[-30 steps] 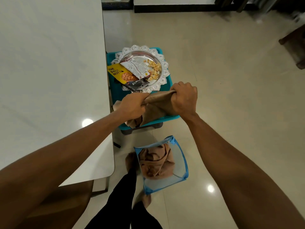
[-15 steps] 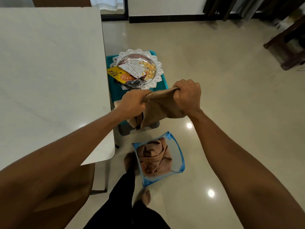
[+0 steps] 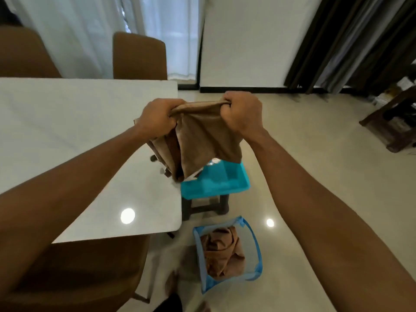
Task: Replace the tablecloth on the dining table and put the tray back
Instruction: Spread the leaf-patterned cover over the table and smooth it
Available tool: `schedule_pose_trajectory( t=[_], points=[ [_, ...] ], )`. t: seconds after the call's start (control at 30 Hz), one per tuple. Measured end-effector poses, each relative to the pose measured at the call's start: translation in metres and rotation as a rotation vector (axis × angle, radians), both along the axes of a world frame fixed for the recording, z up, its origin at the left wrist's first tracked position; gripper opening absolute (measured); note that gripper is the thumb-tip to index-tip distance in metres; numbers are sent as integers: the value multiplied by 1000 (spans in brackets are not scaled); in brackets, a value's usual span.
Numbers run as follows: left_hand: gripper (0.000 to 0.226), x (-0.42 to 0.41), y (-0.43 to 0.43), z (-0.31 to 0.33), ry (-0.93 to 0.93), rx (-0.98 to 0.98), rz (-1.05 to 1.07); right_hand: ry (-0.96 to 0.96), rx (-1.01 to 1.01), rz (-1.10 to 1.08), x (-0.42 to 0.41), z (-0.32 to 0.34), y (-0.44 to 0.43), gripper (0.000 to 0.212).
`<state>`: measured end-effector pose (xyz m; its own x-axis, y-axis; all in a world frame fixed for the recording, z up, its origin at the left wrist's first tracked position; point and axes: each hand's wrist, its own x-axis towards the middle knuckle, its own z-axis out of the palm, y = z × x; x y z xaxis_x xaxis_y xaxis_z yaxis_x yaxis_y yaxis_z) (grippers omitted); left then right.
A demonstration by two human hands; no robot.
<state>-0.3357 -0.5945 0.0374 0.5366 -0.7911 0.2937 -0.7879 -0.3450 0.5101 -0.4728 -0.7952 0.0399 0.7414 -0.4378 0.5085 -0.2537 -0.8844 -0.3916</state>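
Fingers (image 3: 173, 109) of the left hand (image 3: 157, 119) and right hand (image 3: 244, 112) curl tight round the top edge of the folded brown tablecloth (image 3: 202, 138); it hangs below them, above the blue stool (image 3: 216, 180)

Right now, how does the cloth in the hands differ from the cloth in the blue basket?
The held cloth hangs in flat folds, gripped by left hand and right hand; the basket cloth lies crumpled. The held cloth is aloft over the stool; the basket cloth sits low in the blue basket on the floor. Both are brown.
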Motion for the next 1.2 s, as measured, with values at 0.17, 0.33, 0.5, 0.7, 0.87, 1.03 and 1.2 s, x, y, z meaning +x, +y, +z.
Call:
schedule_pose_trajectory(
  t=[0.17,0.33,0.5,0.7,0.87,1.03,1.2],
  points=[
    [42,52,74,53,-285,-105,144,-128,-50,78,63,43,70,21],
    [37,92,182,2,-506,-30,270,15,117,296,113,-31,169,23],
    [41,89,319,-133,-101,418,345,604,-2,532,118,-174,269,44],
    [59,118,411,-203,24,410,235,330,15,320,172,-231,347,47],
    [56,173,434,-203,15,519,189,477,23,23,215,-243,421,62],
    [60,241,456,-179,198,384,433,427,202,118,235,-217,503,58],
    [29,233,487,-167,285,40,610,203,396,309,236,-212,529,17]
  ],
)
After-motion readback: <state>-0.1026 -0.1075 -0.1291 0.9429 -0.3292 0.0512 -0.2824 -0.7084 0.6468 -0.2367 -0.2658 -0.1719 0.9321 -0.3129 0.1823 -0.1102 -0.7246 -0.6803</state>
